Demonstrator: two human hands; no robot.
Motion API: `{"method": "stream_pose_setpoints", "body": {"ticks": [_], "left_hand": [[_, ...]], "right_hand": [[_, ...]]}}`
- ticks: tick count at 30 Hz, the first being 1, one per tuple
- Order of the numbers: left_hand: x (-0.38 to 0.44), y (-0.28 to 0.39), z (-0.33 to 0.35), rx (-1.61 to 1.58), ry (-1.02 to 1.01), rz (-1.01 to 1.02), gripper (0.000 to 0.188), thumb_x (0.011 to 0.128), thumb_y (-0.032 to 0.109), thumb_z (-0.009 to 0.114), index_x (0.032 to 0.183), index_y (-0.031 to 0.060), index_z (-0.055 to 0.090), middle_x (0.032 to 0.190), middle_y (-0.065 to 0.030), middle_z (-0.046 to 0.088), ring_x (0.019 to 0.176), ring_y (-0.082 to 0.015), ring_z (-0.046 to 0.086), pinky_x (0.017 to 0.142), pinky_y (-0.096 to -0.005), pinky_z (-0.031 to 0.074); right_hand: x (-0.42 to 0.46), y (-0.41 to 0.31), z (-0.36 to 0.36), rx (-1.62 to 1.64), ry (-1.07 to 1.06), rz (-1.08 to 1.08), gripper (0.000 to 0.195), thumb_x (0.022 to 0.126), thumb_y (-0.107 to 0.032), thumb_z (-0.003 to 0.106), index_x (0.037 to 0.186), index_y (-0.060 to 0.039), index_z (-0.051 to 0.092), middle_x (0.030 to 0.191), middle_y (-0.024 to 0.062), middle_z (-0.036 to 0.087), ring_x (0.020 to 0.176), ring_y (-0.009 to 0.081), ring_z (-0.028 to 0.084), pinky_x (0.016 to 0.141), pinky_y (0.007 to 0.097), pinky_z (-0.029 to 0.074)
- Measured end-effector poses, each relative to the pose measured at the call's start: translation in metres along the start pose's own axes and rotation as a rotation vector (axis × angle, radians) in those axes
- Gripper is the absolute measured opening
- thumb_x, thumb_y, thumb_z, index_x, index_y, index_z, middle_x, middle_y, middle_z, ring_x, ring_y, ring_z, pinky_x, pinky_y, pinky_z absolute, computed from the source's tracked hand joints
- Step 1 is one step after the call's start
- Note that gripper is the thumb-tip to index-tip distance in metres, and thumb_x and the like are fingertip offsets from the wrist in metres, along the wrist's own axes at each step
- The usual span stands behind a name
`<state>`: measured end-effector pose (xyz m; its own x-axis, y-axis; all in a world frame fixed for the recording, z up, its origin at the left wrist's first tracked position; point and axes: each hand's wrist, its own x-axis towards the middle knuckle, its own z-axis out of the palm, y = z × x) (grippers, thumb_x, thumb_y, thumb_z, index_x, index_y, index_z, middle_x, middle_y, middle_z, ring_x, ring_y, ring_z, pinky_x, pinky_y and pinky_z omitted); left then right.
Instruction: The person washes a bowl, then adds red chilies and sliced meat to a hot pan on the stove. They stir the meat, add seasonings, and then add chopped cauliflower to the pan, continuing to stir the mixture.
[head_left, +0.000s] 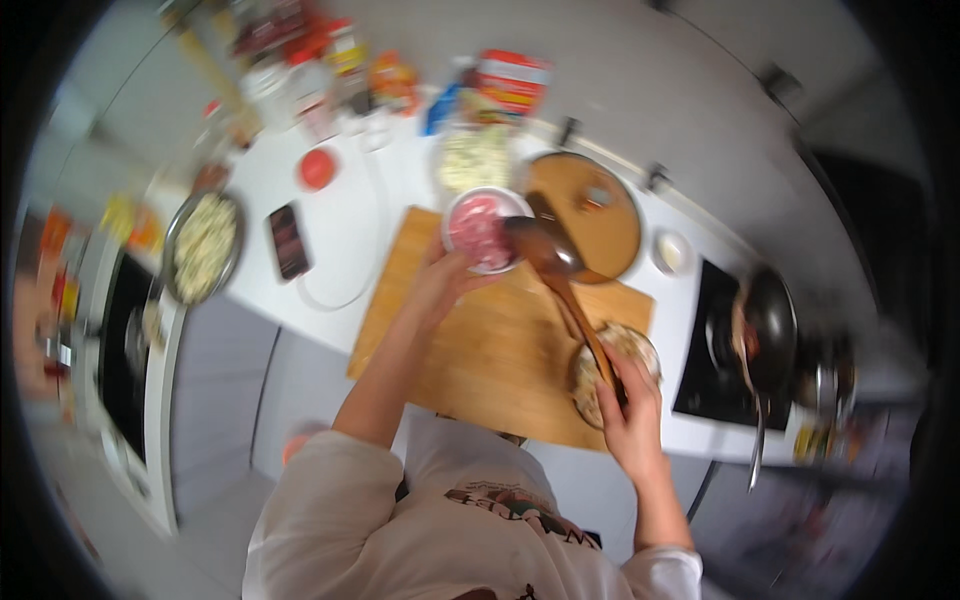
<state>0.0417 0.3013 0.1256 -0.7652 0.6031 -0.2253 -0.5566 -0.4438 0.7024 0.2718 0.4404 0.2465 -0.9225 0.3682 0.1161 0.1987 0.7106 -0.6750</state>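
My left hand (448, 279) grips a small white bowl (454, 259) holding pink raw meat (480, 229), above the far part of a wooden cutting board (480, 345). The handle of a dark brown wooden spoon or spatula (576, 315) is in my right hand (634, 409). Its head, blurred, reaches over the bowl's right side; whether it touches the meat I cannot tell. Under my right hand, at the board's right edge, sits a round dish of pale chopped food (630, 341), partly covered by the hand.
Behind the board are a container of pale green shreds (474, 159) and a round brown tray or board (611, 206). A frying pan (772, 330) stands at the right hob. Leftward lie a phone (289, 241) and a metal bowl (234, 251) of shredded food.
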Motion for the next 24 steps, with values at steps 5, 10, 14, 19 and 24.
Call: {"method": "stream_pose_setpoints", "body": {"ticks": [5, 10, 14, 19, 24], "left_hand": [[-0.009, -0.034, 0.07, 0.106, -0.264, -0.176, 0.049, 0.081, 0.0, 0.046, 0.129, 0.0038, 0.036, 0.122, -0.0158, 0.05, 0.107, -0.0289, 0.057, 0.088, -0.0483, 0.052], [0.004, -0.094, 0.134, -0.038, -0.415, -0.404, 0.054, 0.079, 0.001, 0.043, 0.131, 0.006, 0.031, 0.127, -0.0186, 0.045, 0.111, -0.0343, 0.054, 0.086, -0.0486, 0.054], [-0.003, -0.132, 0.183, -0.133, -0.516, -0.555, 0.05, 0.079, 0.008, 0.046, 0.126, -0.0035, 0.038, 0.124, -0.0225, 0.049, 0.111, -0.0372, 0.053, 0.086, -0.05, 0.053], [-0.007, -0.195, 0.22, -0.545, -0.666, -0.75, 0.057, 0.084, 0.027, 0.051, 0.131, 0.0006, 0.035, 0.127, -0.021, 0.047, 0.113, -0.0377, 0.051, 0.078, -0.0479, 0.056], [-0.015, -0.226, 0.25, -0.569, -0.67, -0.805, 0.067, 0.087, 0.048, 0.046, 0.135, 0.0039, 0.032, 0.132, -0.0193, 0.043, 0.114, -0.0366, 0.051, 0.075, -0.0472, 0.057]], "right_hand": [[-0.012, 0.011, -0.049, -0.163, 0.028, 0.137, 0.034, 0.077, 0.0, 0.06, 0.11, -0.0004, 0.055, 0.097, 0.0166, 0.058, 0.086, 0.0374, 0.057, 0.074, 0.0417, 0.047], [-0.05, 0.044, -0.108, -0.287, 0.081, 0.176, 0.032, 0.072, 0.001, 0.06, 0.104, -0.0017, 0.057, 0.091, 0.0151, 0.057, 0.08, 0.0345, 0.06, 0.069, 0.0419, 0.049], [-0.078, 0.053, -0.154, -0.373, 0.076, 0.235, 0.031, 0.068, 0.001, 0.062, 0.098, -0.0013, 0.06, 0.091, 0.0156, 0.058, 0.08, 0.0343, 0.061, 0.071, 0.0408, 0.05], [-0.108, 0.072, -0.2, -0.35, 0.059, 0.32, 0.025, 0.073, 0.0, 0.06, 0.097, -0.0004, 0.061, 0.091, 0.0165, 0.059, 0.085, 0.0345, 0.06, 0.074, 0.0407, 0.049], [-0.135, 0.088, -0.231, -0.249, 0.123, 0.331, 0.019, 0.078, 0.0, 0.057, 0.097, 0.0012, 0.061, 0.092, 0.0163, 0.061, 0.087, 0.0345, 0.059, 0.075, 0.0412, 0.047]]}}
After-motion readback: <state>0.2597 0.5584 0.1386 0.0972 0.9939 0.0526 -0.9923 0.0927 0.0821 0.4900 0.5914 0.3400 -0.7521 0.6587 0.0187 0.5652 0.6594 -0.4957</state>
